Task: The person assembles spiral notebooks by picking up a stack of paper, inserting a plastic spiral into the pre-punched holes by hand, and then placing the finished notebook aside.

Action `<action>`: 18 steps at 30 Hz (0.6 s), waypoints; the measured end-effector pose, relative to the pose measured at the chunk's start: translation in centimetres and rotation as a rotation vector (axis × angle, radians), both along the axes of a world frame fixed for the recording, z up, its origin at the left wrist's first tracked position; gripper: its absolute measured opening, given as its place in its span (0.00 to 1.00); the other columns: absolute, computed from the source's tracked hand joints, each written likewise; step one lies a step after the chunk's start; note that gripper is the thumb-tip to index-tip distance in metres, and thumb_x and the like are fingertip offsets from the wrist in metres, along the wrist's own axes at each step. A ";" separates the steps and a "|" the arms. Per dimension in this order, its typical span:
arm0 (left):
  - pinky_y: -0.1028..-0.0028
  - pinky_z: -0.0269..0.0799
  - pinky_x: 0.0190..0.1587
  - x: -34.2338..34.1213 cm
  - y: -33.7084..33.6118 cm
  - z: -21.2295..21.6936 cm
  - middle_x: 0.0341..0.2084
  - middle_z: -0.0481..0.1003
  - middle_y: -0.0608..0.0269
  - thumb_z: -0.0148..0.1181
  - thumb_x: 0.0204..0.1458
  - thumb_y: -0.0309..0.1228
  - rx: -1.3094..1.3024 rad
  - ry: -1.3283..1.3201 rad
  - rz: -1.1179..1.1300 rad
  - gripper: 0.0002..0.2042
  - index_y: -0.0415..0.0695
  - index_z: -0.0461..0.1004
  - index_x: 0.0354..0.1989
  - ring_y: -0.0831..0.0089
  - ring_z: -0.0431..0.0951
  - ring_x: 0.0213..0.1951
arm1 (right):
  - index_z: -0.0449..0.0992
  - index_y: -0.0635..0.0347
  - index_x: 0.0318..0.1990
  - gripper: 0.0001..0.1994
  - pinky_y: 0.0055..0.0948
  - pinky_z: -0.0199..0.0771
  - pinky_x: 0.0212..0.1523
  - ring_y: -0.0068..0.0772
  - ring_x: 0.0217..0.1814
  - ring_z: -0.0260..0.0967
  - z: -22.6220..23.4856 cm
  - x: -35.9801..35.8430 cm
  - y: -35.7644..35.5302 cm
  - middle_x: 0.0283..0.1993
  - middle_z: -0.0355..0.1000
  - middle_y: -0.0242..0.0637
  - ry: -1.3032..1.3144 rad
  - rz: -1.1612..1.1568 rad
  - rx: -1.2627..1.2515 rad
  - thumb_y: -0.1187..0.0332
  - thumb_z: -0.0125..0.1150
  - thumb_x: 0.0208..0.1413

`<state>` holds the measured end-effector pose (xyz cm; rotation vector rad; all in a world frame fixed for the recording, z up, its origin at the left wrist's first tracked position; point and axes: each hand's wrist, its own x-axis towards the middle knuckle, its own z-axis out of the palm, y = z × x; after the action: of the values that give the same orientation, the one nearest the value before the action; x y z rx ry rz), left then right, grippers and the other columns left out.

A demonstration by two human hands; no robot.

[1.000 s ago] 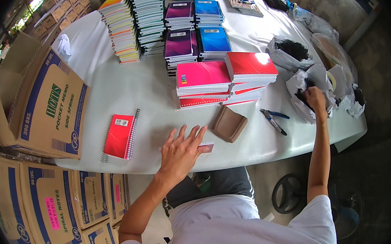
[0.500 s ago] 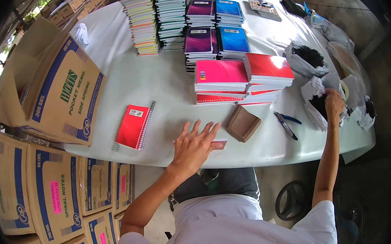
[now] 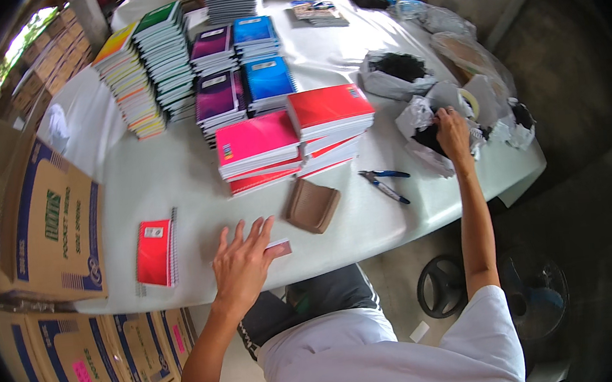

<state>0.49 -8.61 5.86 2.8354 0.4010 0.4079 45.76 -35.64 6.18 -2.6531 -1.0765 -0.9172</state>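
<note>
Seen from the head camera, the person's left hand (image 3: 243,260) is lying flat on the white desk (image 3: 171,167) near its front edge, fingers (image 3: 237,232) spread wide and holding nothing, the thumb side touching a small pinkish card (image 3: 280,248). The right arm is stretching far out to the right, and the right hand (image 3: 452,133) is reaching into a crumpled white bag (image 3: 417,118) of dark material near the desk's right edge; whether its fingers are gripping anything cannot be told. A red spiral notebook (image 3: 154,253) is lying just left of the left hand, a brown wallet (image 3: 312,205) just right of it, and blue-handled pliers (image 3: 384,182) between wallet and bag. Bare desk is lying open between the left hand and the pink and red notebook stacks (image 3: 293,137). Compared with a second ago, both hands are staying in the same places; only the viewpoint is shifting.
</note>
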 end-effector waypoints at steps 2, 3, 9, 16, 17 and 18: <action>0.51 0.59 0.64 -0.1 0.1 0.0 0.56 0.74 0.59 0.60 0.55 0.42 -0.006 0.011 0.008 0.28 0.51 0.66 0.64 0.54 0.72 0.59 | 0.67 0.60 0.41 0.11 0.48 0.70 0.40 0.55 0.41 0.72 0.3 -0.6 0.7 0.37 0.71 0.49 0.026 -0.020 0.075 0.80 0.55 0.50; 0.51 0.59 0.64 -0.1 0.1 0.0 0.56 0.74 0.59 0.60 0.55 0.43 -0.008 0.013 0.007 0.28 0.51 0.66 0.64 0.53 0.72 0.59 | 0.66 0.60 0.41 0.11 0.47 0.70 0.39 0.55 0.42 0.72 0.5 -0.7 0.6 0.37 0.71 0.49 0.043 -0.003 0.100 0.80 0.55 0.51; 0.50 0.59 0.63 0.2 0.0 0.2 0.56 0.74 0.58 0.59 0.56 0.43 -0.011 0.013 0.001 0.28 0.50 0.66 0.64 0.52 0.72 0.58 | 0.75 0.63 0.47 0.13 0.42 0.68 0.42 0.50 0.44 0.69 2.4 -1.4 0.0 0.38 0.70 0.46 -0.132 0.036 0.111 0.76 0.60 0.53; 0.49 0.58 0.64 0.0 0.2 0.3 0.56 0.74 0.58 0.59 0.56 0.42 -0.001 -0.003 -0.003 0.27 0.50 0.67 0.64 0.52 0.72 0.58 | 0.81 0.60 0.41 0.12 0.37 0.68 0.41 0.45 0.41 0.70 6.0 -10.3 3.9 0.37 0.72 0.39 -0.153 0.292 0.278 0.81 0.62 0.47; 0.48 0.57 0.64 0.1 0.2 0.3 0.56 0.74 0.59 0.59 0.56 0.42 0.000 0.000 -0.010 0.27 0.51 0.67 0.64 0.52 0.71 0.58 | 0.81 0.58 0.40 0.14 0.38 0.72 0.41 0.45 0.40 0.72 5.6 -12.8 5.2 0.38 0.74 0.39 0.022 0.396 0.356 0.82 0.63 0.45; 0.48 0.56 0.64 0.0 0.2 0.4 0.55 0.74 0.59 0.59 0.56 0.42 0.008 -0.001 -0.009 0.26 0.51 0.67 0.64 0.52 0.71 0.58 | 0.81 0.58 0.40 0.15 0.38 0.74 0.41 0.45 0.40 0.73 4.9 -15.8 6.5 0.39 0.76 0.40 0.300 0.517 0.403 0.83 0.64 0.44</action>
<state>0.46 -8.37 6.22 2.8434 0.3878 0.4102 29.98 -29.09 11.07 -1.9660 -1.2517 -0.5374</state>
